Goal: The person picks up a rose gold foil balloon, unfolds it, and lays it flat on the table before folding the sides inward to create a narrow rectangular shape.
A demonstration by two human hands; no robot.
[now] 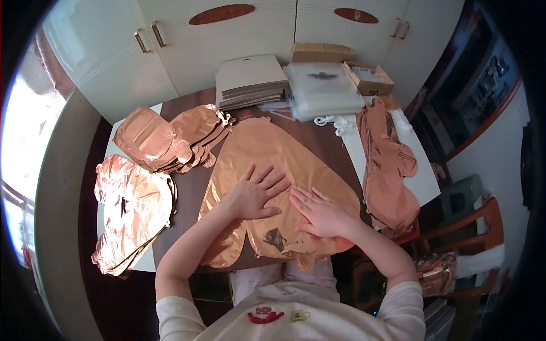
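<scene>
White cupboards [227, 45] are seen behind a dark wooden table [185, 187] in the head view. A large rose-gold foil balloon [256, 148], deflated, is laid flat at the table's near edge. The left hand [256, 193] and the right hand [321, 213] are spread open, palms pressed on its middle, with nothing pinched. Similar balloons are heaped in a left pile [133, 210] and a right pile [387, 165]. Flattening is judged to be the step in hand. Further smoothing would call for the palms to be drawn outward toward the edges.
</scene>
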